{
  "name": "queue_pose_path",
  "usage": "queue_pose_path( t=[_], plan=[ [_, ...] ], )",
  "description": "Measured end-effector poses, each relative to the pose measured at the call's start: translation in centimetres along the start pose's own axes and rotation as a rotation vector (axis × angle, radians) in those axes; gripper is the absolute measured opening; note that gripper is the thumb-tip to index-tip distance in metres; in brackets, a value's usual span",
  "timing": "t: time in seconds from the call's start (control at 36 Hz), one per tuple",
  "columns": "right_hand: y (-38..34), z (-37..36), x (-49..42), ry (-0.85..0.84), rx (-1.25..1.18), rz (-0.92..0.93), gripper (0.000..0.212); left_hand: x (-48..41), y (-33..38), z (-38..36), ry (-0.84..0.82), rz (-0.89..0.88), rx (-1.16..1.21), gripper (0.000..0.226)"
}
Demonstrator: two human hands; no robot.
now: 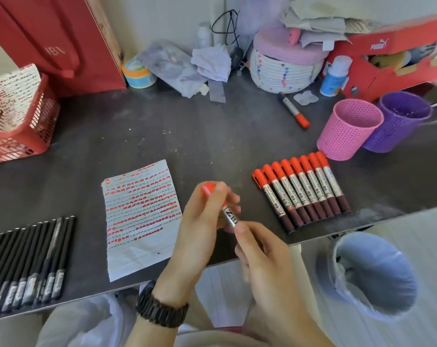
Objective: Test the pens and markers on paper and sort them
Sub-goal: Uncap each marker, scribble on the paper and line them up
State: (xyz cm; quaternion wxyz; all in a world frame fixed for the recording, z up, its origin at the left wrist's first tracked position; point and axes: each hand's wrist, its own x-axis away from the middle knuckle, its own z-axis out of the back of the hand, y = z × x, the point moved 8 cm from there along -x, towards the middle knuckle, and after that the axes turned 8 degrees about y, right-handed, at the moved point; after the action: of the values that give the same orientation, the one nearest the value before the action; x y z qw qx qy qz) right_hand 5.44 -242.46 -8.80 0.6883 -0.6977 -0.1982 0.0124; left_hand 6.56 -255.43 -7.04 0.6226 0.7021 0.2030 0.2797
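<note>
Left hand was curled round the orange-red cap end of a marker. Right hand pinched the lower barrel between thumb and fingertips. The marker was tilted, cap up and to the left, with a white printed label on the barrel. It was held above the near edge of the table, between the test sheet and the sorted row. A dark beaded wristband sat on the left wrist.

- Test sheet: lined paper, torn left edge, lying flat just left of the hands; covered in short red dashes, bottom strip unmarked.
- Row of markers: right of the hands, side by side and touching, red caps away, dark ends reaching the table edge.
- Black pens: slim, laid in a row at the near left edge.
- Table: dark, matte, speckled; open surface beyond the sheet, mid-table.
- Pink cup and purple cup: perforated plastic, touching, just behind the marker row.
- Lone marker: lay apart, farther back.
- Red slotted basket: far left.
- Bag-lined bin: below the table edge, right
</note>
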Motion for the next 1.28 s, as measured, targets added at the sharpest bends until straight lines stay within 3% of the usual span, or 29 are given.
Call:
queue_pose_path(
  t=[0.08, 0.19, 0.31, 0.44, 0.56, 0.67, 0.81, 0.97, 1.17, 1.28],
  plan=[
    [0.2, 0.6, -1.0, -0.033, -0.001, -0.020, 0.024, -0.1, 0.0, 0.0, -0.040, -0.115, -0.171, 0.029],
    [0.2, 2.4, -2.1, 0.076, 0.104, 0.072, 0.014, -0.7, -1.2, -0.7, -0.108, -0.046, -0.286, 0.030],
    [-0.2, 4.5, -3.0, 0.201, 0.493, 0.233, 0.039, -2.0, -1.1, -1.5, -0.101, -0.011, -0.286, 0.027],
    [-2.9, 4.4, -3.4, 0.300, 0.742, 0.438, 0.047, -4.5, -1.7, -2.5, -0.088, 0.145, -0.095, 0.029],
    [-5.6, 8.7, -4.5, 0.584, 0.652, 0.574, 0.014, -6.7, -3.0, -2.9, -0.128, 0.233, -0.176, 0.031],
    [-7.5, 14.0, -7.2, 0.711, 0.694, 0.565, 0.013, -8.0, -3.7, -3.4, -0.148, 0.259, -0.293, 0.030],
    [-7.0, 17.1, -11.2, 0.627, 0.868, 0.500, 0.017, -8.7, -3.5, -4.2, -0.121, 0.265, -0.392, 0.033],
    [-4.7, 17.7, -14.1, 0.498, 0.988, 0.579, 0.011, -8.4, -3.4, -5.0, -0.098, 0.230, -0.467, 0.045],
    [-3.8, 18.1, -14.2, 0.519, 0.962, 0.542, 0.023, -8.7, -3.8, -5.2, -0.162, 0.230, -0.565, 0.044],
    [-4.2, 18.4, -13.9, 0.525, 0.833, 0.531, 0.029, -11.7, -0.7, -5.2, -0.138, 0.075, -0.861, 0.043]
  ],
)
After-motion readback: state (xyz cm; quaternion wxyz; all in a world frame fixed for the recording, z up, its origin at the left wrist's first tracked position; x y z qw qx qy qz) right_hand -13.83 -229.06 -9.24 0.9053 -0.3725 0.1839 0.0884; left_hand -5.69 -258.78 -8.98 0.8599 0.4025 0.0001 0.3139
